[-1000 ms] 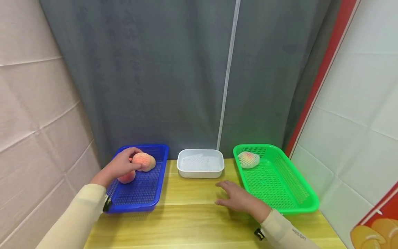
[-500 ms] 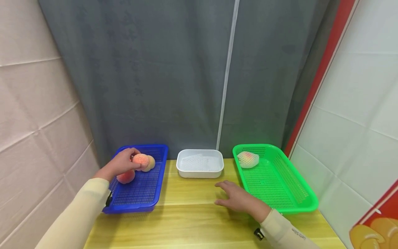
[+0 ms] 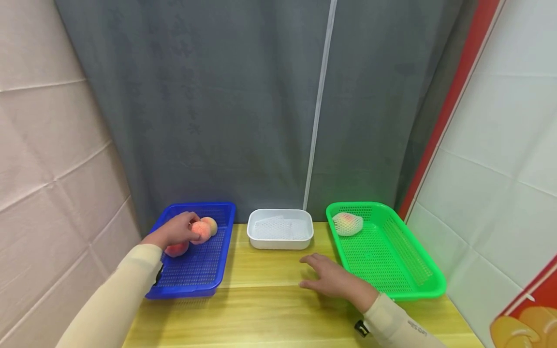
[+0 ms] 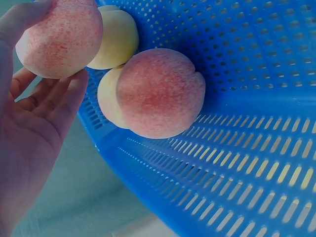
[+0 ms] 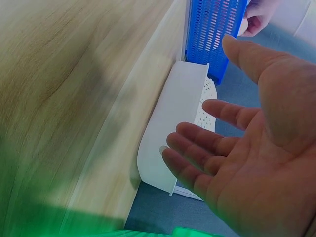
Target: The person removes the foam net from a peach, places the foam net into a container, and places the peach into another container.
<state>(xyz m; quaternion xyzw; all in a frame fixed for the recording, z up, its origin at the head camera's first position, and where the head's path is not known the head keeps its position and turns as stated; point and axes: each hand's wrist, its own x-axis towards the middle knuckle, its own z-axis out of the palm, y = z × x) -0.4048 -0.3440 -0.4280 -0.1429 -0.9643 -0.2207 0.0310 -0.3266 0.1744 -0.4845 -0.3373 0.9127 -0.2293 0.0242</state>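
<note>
My left hand (image 3: 177, 229) holds a pink peach (image 4: 61, 39) between thumb and fingers, low inside the blue basket (image 3: 223, 261). Right beside it lies a yellowish peach (image 3: 211, 224), partly covered by the held one in the head view. A redder peach (image 4: 160, 94) rests under my hand, and behind it the left wrist view shows part of another pale one (image 4: 108, 98). My right hand (image 3: 328, 276) hovers over the table between the white tub and the green basket, fingers spread and holding nothing.
A white tub (image 3: 280, 244) with white netting (image 3: 278, 227) in it stands at the centre back. In the green basket (image 3: 435, 286) at the right lies a fruit in a white foam net (image 3: 348, 224). A grey curtain (image 3: 217, 121) hangs behind the wooden table (image 3: 261, 314).
My left hand has moved slightly right and down with the peach, closer to the yellowish one. The right hand stays where it was.
</note>
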